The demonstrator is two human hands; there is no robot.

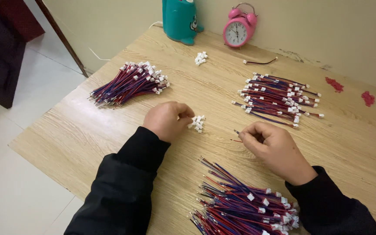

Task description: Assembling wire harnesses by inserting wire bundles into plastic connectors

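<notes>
- On the pale wood-grain table (109, 126), the left hand (167, 120) rests curled, its fingertips pinched at the edge of a small heap of white plastic connector housings (197, 123); whether the grip has one housing in it I cannot tell
- Just right of that heap, the right hand (271, 147) is closed in a pinch on a thin red-and-blue wire pair (236, 135), whose bare ends stick out to the left of the fingers
- Near the person's body, between the two black sleeves (122, 191), lies a loose fan of red-and-blue wires with white plugs (240, 204)
- At the far left lies a tight bundle of the same wires (129, 82); at the far right a flatter spread pile of wires (277, 99)
- Against the wall stand a pink twin-bell alarm clock (238, 29) and a teal plastic container (179, 19); a second small cluster of white housings (201, 58) lies near them
</notes>
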